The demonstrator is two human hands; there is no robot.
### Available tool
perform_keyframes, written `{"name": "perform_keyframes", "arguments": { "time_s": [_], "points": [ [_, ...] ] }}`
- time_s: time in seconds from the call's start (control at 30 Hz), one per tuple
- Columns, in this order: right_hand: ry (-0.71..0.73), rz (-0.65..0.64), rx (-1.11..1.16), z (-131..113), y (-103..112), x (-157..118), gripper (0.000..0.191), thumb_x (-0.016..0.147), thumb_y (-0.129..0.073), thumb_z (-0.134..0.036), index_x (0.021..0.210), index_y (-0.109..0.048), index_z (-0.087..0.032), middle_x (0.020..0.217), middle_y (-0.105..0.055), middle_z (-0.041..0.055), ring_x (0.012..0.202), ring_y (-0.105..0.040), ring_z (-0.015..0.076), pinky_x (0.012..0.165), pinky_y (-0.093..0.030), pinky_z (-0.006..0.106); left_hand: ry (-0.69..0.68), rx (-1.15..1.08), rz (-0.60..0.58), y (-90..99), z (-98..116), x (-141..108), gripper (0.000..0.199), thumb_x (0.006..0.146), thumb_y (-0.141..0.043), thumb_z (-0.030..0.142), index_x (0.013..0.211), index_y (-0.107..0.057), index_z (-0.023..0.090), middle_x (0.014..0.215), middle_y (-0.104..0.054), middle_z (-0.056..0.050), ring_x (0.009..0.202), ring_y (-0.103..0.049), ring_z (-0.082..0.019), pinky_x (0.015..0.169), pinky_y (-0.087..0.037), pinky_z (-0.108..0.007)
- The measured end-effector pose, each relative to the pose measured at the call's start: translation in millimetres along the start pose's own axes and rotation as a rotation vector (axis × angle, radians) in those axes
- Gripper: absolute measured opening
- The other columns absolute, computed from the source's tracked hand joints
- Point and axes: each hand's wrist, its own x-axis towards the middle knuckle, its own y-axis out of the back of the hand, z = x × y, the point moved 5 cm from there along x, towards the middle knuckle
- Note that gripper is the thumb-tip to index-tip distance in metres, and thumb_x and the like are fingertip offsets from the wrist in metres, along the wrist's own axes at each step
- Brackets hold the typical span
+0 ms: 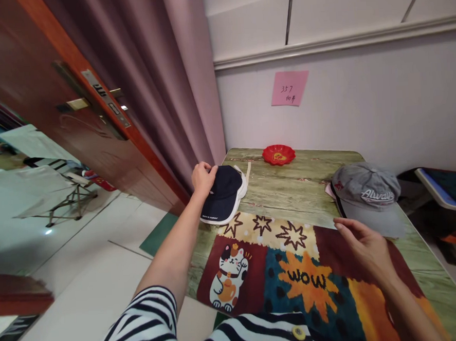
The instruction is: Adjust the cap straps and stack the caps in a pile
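A navy baseball cap with a white edge lies at the left side of the table, its brim toward me. My left hand is closed on the left side of its crown, fingertips partly hidden. Over the colourful mat hovers my right hand, thumb and fingers a little apart and nothing between them. Just beyond that hand, a grey cap with "Always" lettering sits at the table's right edge. The two are close, but I see no grip on the grey cap.
A red scalloped dish stands at the back of the wood-patterned table. Behind it is a wall with a pink note. A curtain and a door flank the left side. Another patterned surface lies at right.
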Motion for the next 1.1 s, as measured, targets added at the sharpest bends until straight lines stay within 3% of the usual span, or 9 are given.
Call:
{"name": "perform_keyframes", "arguments": {
  "time_s": [0.1,0.17,0.3,0.47,0.67,0.8,0.93,1.0,1.1],
  "points": [
    [0.009,-0.092,0.046,-12.1,-8.4,-4.4,0.047,0.084,-0.063,-0.059,0.109,-0.076,-0.021,0.111,-0.078,0.0082,0.108,-0.071,0.0301,0.1,-0.051,0.039,0.045,0.173,-0.129,-9.6,-2.7,-5.0,0.022,0.079,-0.071,0.044,0.078,-0.066,0.023,0.097,-0.071,-0.01,0.099,-0.064,-0.03,0.088,-0.046,-0.041],
    [0.019,-0.14,0.047,-16.4,-9.5,-7.9,0.045,0.085,-0.064,-0.058,0.107,-0.076,-0.022,0.112,-0.078,0.0079,0.109,-0.071,0.0305,0.099,-0.051,0.039,0.042,0.197,-0.144,-10.3,-2.3,-7.0,0.015,0.082,-0.067,0.037,0.076,-0.067,0.023,0.097,-0.072,-0.009,0.1,-0.064,-0.03,0.089,-0.045,-0.042],
    [0.018,-0.198,0.057,-15.7,-5.7,-10.8,0.042,0.085,-0.065,-0.057,0.107,-0.077,-0.023,0.114,-0.077,0.0076,0.111,-0.07,0.031,0.1,-0.051,0.04,0.02,0.159,-0.083,3.5,1.4,-6.2,0.016,0.085,-0.06,0.034,0.076,-0.067,0.024,0.095,-0.072,-0.007,0.097,-0.065,-0.026,0.089,-0.046,-0.039],
    [0.005,-0.224,0.162,-24.3,-10.5,-7.8,0.044,0.084,-0.067,-0.058,0.107,-0.077,-0.022,0.112,-0.077,0.009,0.109,-0.071,0.0308,0.098,-0.053,0.04,-0.079,0.019,0.046,39.7,12.4,-10.3,0.015,0.084,-0.062,0.032,0.073,-0.063,0.022,0.087,-0.068,-0.003,0.091,-0.064,-0.022,0.088,-0.047,-0.033],
    [0.028,-0.353,0.38,-73.8,-35.0,-1.4,0.046,0.081,-0.074,-0.058,0.105,-0.078,-0.02,0.111,-0.077,0.0124,0.104,-0.072,0.0311,0.093,-0.056,0.041,-0.305,-0.237,0.185,95.9,61.3,-35.3,0.017,0.084,-0.066,0.029,0.07,-0.06,0.021,0.082,-0.066,-0.001,0.084,-0.063,-0.018,0.086,-0.049,-0.029],
    [0.022,-0.46,0.639,-117.6,-63.7,6.3,0.049,0.083,-0.074,-0.057,0.118,-0.073,-0.024,0.126,-0.072,0.0115,0.122,-0.064,0.0318,0.107,-0.048,0.045,-0.42,-0.39,0.229,120.5,109.9,-60.7,0.017,0.085,-0.067,0.027,0.071,-0.06,0.021,0.081,-0.066,0.0,0.083,-0.063,-0.016,0.084,-0.05,-0.029],
    [-0.084,-0.636,1.049,-153.6,-105.9,1.9,0.067,0.081,-0.063,-0.075,0.122,-0.07,-0.023,0.129,-0.071,0.0115,0.125,-0.062,0.0323,0.115,-0.039,0.052,-0.466,-0.527,0.194,116.1,148.3,-92.9,0.016,0.085,-0.068,0.025,0.071,-0.061,0.022,0.082,-0.067,0.0,0.083,-0.064,-0.016,0.083,-0.051,-0.03],
    [-0.139,-0.639,1.221,-164.1,-117.5,-0.2,0.068,0.081,-0.06,-0.077,0.126,-0.068,-0.027,0.132,-0.07,0.0073,0.129,-0.06,0.0315,0.116,-0.039,0.051,-0.428,-0.599,0.127,102.2,158.1,-108.9,0.016,0.085,-0.068,0.025,0.07,-0.061,0.022,0.082,-0.067,-0.001,0.084,-0.064,-0.017,0.084,-0.051,-0.03],
    [-0.209,-0.614,1.34,-167.8,-116.9,2.3,0.059,0.084,-0.058,-0.073,0.12,-0.071,-0.028,0.127,-0.073,0.0042,0.134,-0.057,0.0308,0.117,-0.04,0.049,-0.338,-0.728,-0.036,71.0,160.6,-127.6,0.018,0.085,-0.069,0.03,0.071,-0.062,0.022,0.082,-0.067,-0.002,0.084,-0.063,-0.017,0.082,-0.051,-0.03]
  ]
}}
